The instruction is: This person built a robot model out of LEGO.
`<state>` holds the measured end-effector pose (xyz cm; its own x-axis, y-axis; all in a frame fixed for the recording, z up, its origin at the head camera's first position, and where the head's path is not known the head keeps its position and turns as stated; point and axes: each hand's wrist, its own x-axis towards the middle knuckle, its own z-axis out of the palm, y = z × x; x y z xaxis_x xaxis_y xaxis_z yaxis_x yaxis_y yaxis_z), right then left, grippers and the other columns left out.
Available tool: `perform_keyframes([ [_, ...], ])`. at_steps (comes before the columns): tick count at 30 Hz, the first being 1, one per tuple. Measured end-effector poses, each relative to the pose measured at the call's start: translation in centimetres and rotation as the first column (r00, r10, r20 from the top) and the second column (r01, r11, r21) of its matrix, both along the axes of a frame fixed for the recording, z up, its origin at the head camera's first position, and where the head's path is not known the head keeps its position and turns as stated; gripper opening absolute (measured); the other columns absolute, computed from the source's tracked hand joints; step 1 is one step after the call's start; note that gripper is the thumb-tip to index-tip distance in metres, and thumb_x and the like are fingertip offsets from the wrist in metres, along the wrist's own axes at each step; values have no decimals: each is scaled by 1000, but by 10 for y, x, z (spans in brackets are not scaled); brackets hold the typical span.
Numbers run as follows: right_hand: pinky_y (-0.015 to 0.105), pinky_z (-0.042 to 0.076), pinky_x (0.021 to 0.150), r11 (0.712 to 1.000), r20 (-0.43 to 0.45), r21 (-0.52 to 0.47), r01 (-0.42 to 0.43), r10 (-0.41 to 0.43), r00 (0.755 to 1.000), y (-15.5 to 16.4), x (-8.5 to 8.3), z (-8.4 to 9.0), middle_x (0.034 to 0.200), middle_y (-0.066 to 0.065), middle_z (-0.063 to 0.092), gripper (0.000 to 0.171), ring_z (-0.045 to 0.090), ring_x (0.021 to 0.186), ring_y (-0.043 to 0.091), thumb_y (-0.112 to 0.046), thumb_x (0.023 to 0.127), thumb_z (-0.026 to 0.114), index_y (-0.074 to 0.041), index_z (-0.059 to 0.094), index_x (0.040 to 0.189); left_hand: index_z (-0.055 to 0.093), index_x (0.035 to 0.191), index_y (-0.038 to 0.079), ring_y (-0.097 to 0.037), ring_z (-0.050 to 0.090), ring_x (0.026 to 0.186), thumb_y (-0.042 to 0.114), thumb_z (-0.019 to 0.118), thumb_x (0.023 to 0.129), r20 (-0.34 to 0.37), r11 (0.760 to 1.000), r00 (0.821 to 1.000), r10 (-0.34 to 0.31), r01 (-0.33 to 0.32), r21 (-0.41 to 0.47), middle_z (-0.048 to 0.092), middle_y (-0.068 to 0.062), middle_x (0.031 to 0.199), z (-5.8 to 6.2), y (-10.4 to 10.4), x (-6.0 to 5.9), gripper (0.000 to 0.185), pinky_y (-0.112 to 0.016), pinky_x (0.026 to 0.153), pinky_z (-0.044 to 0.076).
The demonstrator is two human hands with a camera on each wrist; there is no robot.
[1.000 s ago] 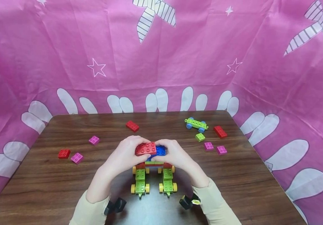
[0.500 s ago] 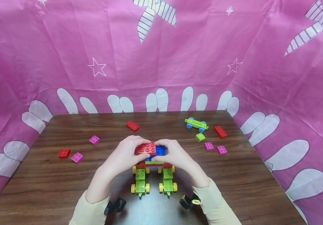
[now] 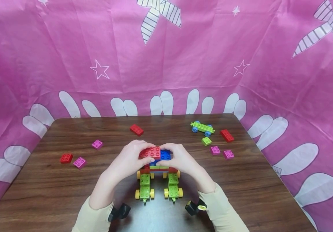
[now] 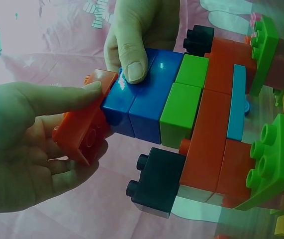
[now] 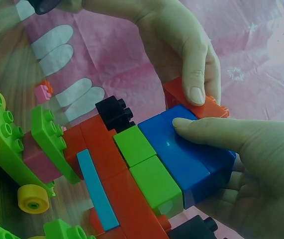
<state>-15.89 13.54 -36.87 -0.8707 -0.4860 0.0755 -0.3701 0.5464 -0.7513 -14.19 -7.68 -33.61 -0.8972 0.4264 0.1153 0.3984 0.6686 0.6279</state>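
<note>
A brick model (image 3: 157, 169) stands on two green chassis with yellow wheels (image 3: 144, 188) near the table's front middle. It has red, green and black bricks, with blue bricks (image 3: 165, 155) on top. My left hand (image 3: 139, 155) grips a red brick (image 3: 150, 152) and holds it against the blue bricks' left end. The left wrist view shows that red brick (image 4: 84, 134) tilted between thumb and fingers. My right hand (image 3: 172, 155) grips the blue bricks (image 5: 186, 154), thumb along the top. In the right wrist view the left thumb presses the red brick (image 5: 201, 102).
Loose bricks lie on the brown table (image 3: 242, 193): red (image 3: 136, 130) behind the hands, pink (image 3: 97, 144), red (image 3: 66, 158) and pink (image 3: 79, 162) at left. At right are a green chassis with blue wheels (image 3: 202, 127), a green brick (image 3: 206, 141), red (image 3: 226, 135) and two pink (image 3: 228, 154). Pink cloth surrounds the table.
The red brick has tipped slightly flatter against the blue bricks. Both hands stay where they were.
</note>
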Motion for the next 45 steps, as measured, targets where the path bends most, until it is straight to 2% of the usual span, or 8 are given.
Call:
perform_keyframes([
  [8,36,56,88,1000,-2,6,4,-4,1000,-1,0,1,116,11,68,48,63,103,25,-25,83,79,-4,64,123,68,122,15,-22,58,107,24,78,84,2,1000,1000,-10,10,-11,67,-5,115,0,-1,-1,41,-40,87,55],
  [30,37,56,88,1000,1,5,5,-5,1000,-2,2,2,115,11,68,46,64,103,25,-23,83,79,-4,64,122,68,122,15,-20,58,106,24,81,80,-8,1000,1000,0,0,-22,68,-3,114,1,-1,1,45,-39,87,55],
  [39,37,56,88,1000,-4,10,9,-9,1000,-2,1,0,116,11,68,47,63,104,25,-24,83,79,-5,64,122,68,122,13,-20,58,105,23,80,81,-56,998,997,-49,46,-51,69,-3,113,2,-1,-1,44,-38,87,55],
  [45,37,56,88,1000,-15,11,11,-11,1000,-1,0,-2,115,10,69,46,64,103,24,-25,82,80,-5,65,122,67,123,13,-20,57,104,24,79,82,-63,996,996,-64,59,-67,68,-4,113,1,-1,-1,44,-36,86,55],
])
